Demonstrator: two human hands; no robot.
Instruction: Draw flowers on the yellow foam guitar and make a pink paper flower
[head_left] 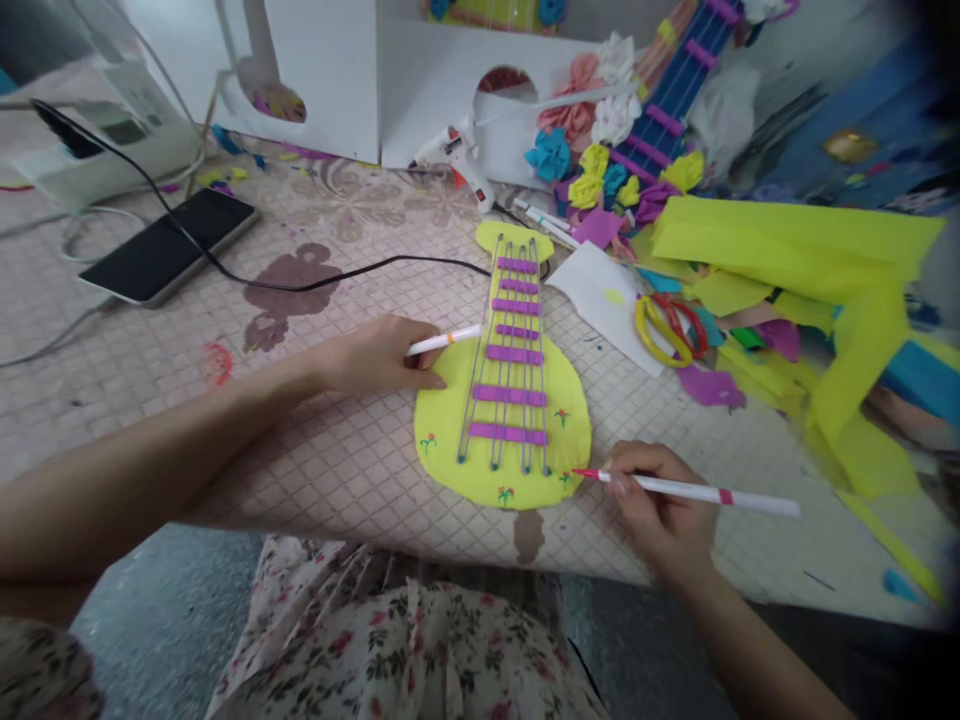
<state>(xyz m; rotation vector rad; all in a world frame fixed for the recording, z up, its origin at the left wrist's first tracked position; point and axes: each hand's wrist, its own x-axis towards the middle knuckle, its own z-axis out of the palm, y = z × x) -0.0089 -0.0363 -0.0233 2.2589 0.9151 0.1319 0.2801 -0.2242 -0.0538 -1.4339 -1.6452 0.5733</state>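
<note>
A yellow guitar-shaped craft piece [450,420] lies flat in front of me, with purple bars and grey strings down its middle. Small red and green flowers are drawn near its lower edge. My right hand [664,505] grips a white felt-tip pen with a red band [705,492]; its red tip is at the guitar's lower right edge, close to a drawn flower. In my left hand [382,358] is a second white felt-tip pen, with an orange band [450,341]. That hand rests at the guitar's left edge, thumb on the yellow surface.
A glue gun [459,160] with a black cable stands behind the guitar. Scissors [667,330] and yellow paper scraps [787,245] lie to the right. A phone [169,245] is at the left. Crepe flowers [592,165] and a blue guitar neck [667,110] are at the back.
</note>
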